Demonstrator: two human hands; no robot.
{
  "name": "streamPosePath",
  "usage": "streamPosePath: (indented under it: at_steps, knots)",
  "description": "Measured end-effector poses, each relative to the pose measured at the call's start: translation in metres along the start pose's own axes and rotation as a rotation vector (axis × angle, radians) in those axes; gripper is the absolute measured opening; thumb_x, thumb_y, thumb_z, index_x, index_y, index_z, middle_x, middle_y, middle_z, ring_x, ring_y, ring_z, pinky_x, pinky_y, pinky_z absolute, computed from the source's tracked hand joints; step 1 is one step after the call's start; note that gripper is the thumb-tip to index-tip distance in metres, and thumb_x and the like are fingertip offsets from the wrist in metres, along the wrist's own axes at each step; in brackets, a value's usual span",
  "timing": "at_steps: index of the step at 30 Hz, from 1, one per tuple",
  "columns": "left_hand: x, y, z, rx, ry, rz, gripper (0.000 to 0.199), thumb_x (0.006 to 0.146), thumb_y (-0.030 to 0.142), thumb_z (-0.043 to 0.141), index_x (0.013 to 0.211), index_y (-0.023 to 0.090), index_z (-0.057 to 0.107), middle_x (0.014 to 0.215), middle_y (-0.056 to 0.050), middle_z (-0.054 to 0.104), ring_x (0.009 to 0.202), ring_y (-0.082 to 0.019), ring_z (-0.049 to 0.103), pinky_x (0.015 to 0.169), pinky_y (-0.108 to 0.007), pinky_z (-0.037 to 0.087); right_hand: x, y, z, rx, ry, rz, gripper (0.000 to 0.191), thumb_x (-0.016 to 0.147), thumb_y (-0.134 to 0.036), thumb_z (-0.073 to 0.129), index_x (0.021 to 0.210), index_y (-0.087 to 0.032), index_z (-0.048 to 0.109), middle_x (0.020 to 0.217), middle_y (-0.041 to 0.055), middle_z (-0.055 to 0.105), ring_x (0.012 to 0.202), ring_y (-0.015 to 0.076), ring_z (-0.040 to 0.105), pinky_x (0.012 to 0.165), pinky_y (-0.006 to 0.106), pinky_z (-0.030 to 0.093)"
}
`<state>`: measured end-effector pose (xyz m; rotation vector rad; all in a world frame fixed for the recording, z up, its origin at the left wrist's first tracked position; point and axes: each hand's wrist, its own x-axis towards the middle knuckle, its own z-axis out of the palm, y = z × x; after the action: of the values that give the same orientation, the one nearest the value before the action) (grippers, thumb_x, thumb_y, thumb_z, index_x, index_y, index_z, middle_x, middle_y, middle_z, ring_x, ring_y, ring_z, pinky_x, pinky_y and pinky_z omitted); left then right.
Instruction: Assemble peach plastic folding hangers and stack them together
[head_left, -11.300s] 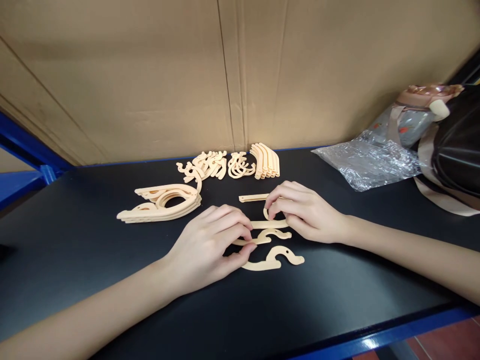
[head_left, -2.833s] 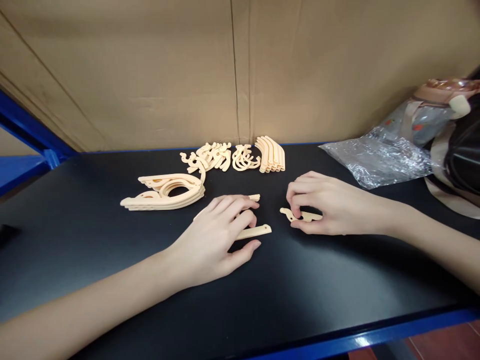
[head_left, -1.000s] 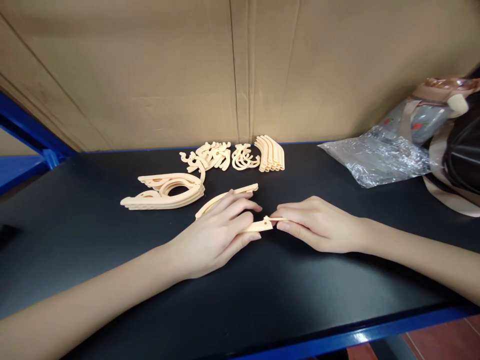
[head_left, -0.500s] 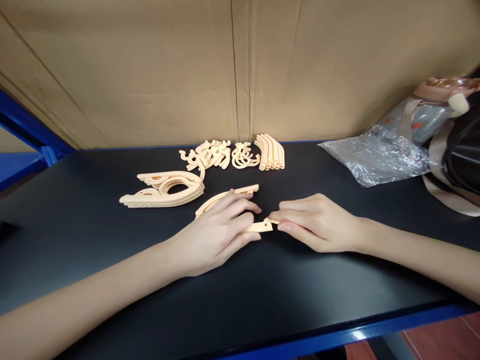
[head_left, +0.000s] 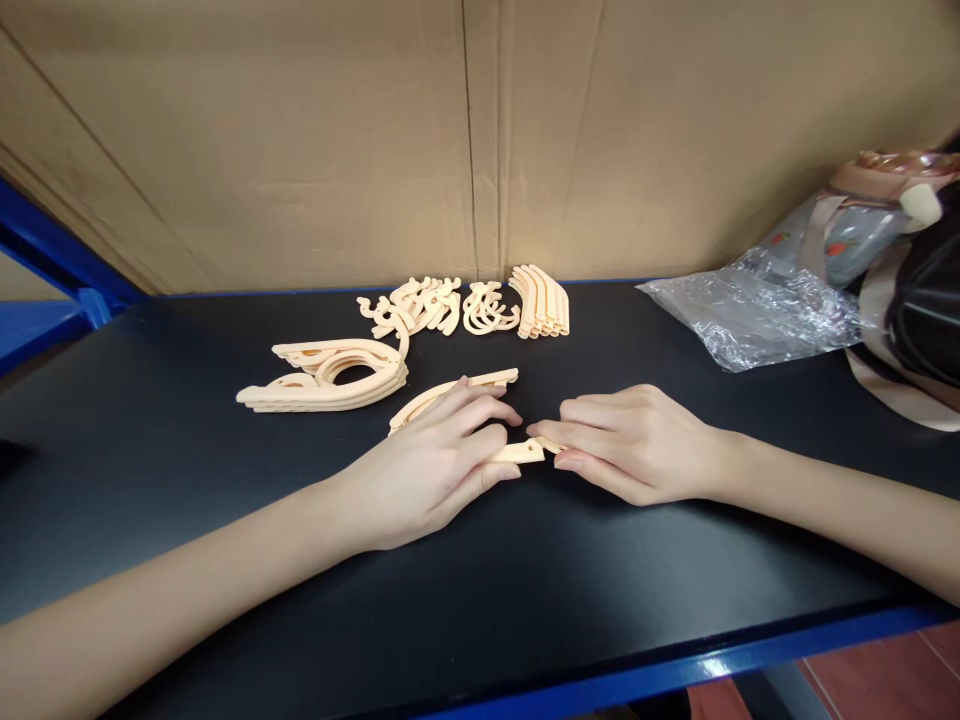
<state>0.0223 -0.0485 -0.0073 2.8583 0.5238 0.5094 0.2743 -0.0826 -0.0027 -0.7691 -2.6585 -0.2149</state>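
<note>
My left hand (head_left: 442, 465) is closed over a cream plastic folding hanger (head_left: 517, 453) on the black tabletop. One arm of it sticks out past my thumb, with a small hole near its end; the other arm shows beyond my fingers. Most of its middle is hidden under my palm. My right hand (head_left: 637, 445) pinches a small cream plastic piece (head_left: 553, 445) at the tip of the near arm. Its far end is hidden in my fingers. Left of my left hand lies a stack of folded hangers (head_left: 322, 400).
Along the back lie loose hook-shaped pieces (head_left: 420, 305), a pile of curved hooks (head_left: 487, 310) and a row of curved hanger arms (head_left: 540, 303). Clear plastic wrap (head_left: 757, 315), a bottle (head_left: 870, 225) and a black bag (head_left: 919, 300) occupy the right. A cardboard wall (head_left: 337, 150) stands behind.
My right hand's fingertips have shifted slightly, with the index finger now reaching farther left over the small piece at the arm's tip. My left hand has stayed almost still on the hanger.
</note>
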Motion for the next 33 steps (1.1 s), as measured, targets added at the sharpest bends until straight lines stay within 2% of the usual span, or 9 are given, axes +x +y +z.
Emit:
streamPosePath:
  at_steps: [8, 12, 23, 33]
  knots:
    - [0.0011, -0.0003, 0.0008, 0.002, -0.016, 0.019, 0.024, 0.100, 0.029, 0.040, 0.099, 0.017, 0.062, 0.124, -0.010, 0.058, 0.127, -0.025, 0.043, 0.114, -0.046, 0.030, 0.0005, -0.0002, -0.0003, -0.166, 0.004, -0.071, 0.034, 0.101, -0.030, 0.038, 0.109, -0.011, 0.064, 0.075, 0.0023, 0.063, 0.062, 0.0128, 0.053, 0.049, 0.028, 0.033]
    - [0.0007, 0.0004, 0.0010, 0.003, -0.014, 0.018, 0.024, 0.099, 0.029, 0.042, 0.096, 0.016, 0.062, 0.124, -0.011, 0.057, 0.125, -0.025, 0.044, 0.114, -0.046, 0.030, -0.0002, 0.0003, 0.0009, -0.164, 0.011, -0.088, 0.034, 0.100, -0.029, 0.038, 0.110, -0.010, 0.064, 0.074, 0.0022, 0.063, 0.061, 0.0131, 0.053, 0.048, 0.028, 0.033]
    - [0.0009, -0.0002, 0.0011, 0.030, 0.012, 0.018, 0.024, 0.099, 0.028, 0.042, 0.095, 0.016, 0.062, 0.123, -0.010, 0.059, 0.124, -0.025, 0.046, 0.114, -0.047, 0.032, 0.0007, 0.0008, 0.0028, 0.093, 0.020, 0.059, 0.037, 0.102, -0.027, 0.032, 0.104, -0.013, 0.067, 0.071, 0.0012, 0.059, 0.058, 0.0094, 0.052, 0.052, 0.023, 0.035]
    - [0.0004, -0.0015, 0.0021, 0.022, 0.053, 0.022, 0.020, 0.098, 0.029, 0.045, 0.091, 0.017, 0.059, 0.123, -0.009, 0.059, 0.125, -0.025, 0.047, 0.114, -0.046, 0.032, 0.0015, 0.0012, 0.0033, 0.344, 0.008, 0.157, 0.035, 0.102, -0.027, 0.036, 0.098, -0.012, 0.067, 0.068, -0.0005, 0.054, 0.055, 0.0074, 0.047, 0.054, 0.020, 0.036]
